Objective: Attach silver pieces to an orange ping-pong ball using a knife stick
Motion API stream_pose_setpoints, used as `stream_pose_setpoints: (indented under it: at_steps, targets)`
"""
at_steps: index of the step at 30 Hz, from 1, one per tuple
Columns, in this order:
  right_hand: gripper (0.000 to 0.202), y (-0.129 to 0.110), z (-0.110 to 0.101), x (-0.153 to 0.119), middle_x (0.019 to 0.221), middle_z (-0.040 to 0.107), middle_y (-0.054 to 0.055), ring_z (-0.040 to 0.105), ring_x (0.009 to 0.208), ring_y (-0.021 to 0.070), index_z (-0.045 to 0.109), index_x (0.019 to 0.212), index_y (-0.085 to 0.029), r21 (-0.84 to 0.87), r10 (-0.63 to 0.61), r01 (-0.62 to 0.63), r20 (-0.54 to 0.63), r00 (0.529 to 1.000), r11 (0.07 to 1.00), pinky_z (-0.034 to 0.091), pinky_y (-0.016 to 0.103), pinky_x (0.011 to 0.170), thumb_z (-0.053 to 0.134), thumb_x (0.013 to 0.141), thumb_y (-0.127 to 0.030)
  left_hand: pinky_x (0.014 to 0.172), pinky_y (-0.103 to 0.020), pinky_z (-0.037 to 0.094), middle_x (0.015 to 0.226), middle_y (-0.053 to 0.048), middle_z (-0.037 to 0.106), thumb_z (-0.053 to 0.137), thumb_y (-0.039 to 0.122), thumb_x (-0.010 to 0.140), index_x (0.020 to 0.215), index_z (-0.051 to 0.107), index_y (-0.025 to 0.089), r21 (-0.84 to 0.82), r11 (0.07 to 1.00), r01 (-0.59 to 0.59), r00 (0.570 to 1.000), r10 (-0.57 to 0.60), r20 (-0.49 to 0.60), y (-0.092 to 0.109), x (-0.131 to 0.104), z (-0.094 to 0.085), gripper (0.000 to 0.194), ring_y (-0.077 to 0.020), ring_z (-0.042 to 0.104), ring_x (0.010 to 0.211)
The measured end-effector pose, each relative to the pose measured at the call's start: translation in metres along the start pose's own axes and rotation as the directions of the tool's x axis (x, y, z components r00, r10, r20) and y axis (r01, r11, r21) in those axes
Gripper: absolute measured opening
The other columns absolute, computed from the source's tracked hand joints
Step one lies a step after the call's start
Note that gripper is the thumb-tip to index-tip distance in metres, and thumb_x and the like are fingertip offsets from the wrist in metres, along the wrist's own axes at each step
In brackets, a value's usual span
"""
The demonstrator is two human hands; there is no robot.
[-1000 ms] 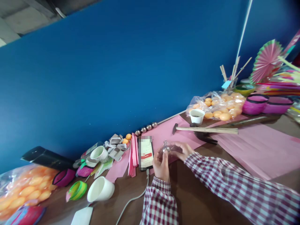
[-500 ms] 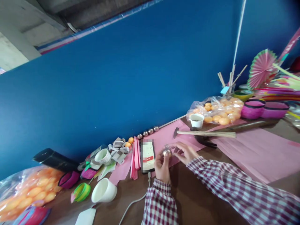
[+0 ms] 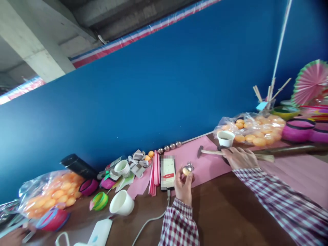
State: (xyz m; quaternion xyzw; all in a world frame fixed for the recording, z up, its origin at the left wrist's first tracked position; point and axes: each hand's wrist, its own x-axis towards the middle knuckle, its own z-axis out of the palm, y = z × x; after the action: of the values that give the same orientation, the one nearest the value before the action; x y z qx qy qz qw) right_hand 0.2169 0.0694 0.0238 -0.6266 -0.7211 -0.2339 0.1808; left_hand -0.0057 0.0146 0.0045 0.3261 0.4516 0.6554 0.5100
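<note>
My left hand (image 3: 183, 187) is closed around a small orange ball (image 3: 186, 171) with silvery pieces on its far side. It holds the ball above the pink paper (image 3: 205, 171), just right of a phone (image 3: 167, 172). Palm down, my right hand (image 3: 242, 158) reaches over the wooden handle of a hammer (image 3: 211, 152), fingers stretched forward. A black object beside the handle is mostly hidden beneath these fingers. Several shiny silver balls (image 3: 172, 146) line up at the wall behind the phone.
Bags of orange balls lie at the left (image 3: 58, 193) and right (image 3: 266, 128). A white cup (image 3: 226, 138) stands behind the hammer; another cup (image 3: 121, 202) lies tilted at left. A cable (image 3: 151, 222) runs from the phone. Another person's hand (image 3: 15, 236) shows at lower left.
My right hand has left the ball and moved right, over the hammer handle. My left hand still holds the ball, now turned with more orange showing. The view has shifted left.
</note>
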Motion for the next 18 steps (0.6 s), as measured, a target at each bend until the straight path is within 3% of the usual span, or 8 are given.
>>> stream_pose_setpoints:
  at_steps: [7, 11, 18]
  targets:
    - [0.026, -0.004, -0.013, -0.007, 0.079, 0.064, 0.006, 0.056, 0.067, 0.0174, 0.059, 0.102, -0.02, 0.121, -0.113, 0.145, -0.238, 0.965, 0.982, 0.032, 0.03, 0.066, 0.045, 0.083, -0.029, 0.063, -0.025, 0.047, 0.088, -0.006, 0.058, 0.068, 0.032, 0.064, 0.1, 0.05, 0.016, -0.097, 0.995, 0.008, 0.998, -0.013, -0.061, 0.005, 0.0, 0.005, 0.043, -0.0095, 0.058, 0.066]
    - [0.029, -0.013, -0.019, -0.019, 0.077, 0.065, 0.005, 0.056, 0.059, 0.013, 0.061, 0.095, -0.019, 0.23, -0.18, 0.244, -0.267, 0.947, 0.942, 0.033, 0.026, 0.059, 0.036, 0.087, -0.032, 0.064, -0.028, 0.047, 0.085, -0.005, 0.057, 0.065, 0.036, 0.066, 0.103, 0.05, 0.018, -0.134, 0.99, 0.039, 0.997, -0.047, -0.055, 0.001, 0.002, 0.002, 0.045, -0.0104, 0.058, 0.065]
    - [0.034, -0.027, -0.023, -0.028, 0.072, 0.065, 0.003, 0.054, 0.051, 0.0107, 0.062, 0.097, -0.023, 0.255, -0.174, 0.236, -0.243, 0.954, 0.938, 0.03, 0.025, 0.049, 0.031, 0.088, -0.034, 0.071, -0.029, 0.046, 0.081, -0.002, 0.056, 0.063, 0.032, 0.07, 0.108, 0.049, 0.021, -0.179, 0.984, -0.006, 1.0, 0.006, 0.0, -0.006, 0.006, -0.003, 0.042, -0.0106, 0.057, 0.069]
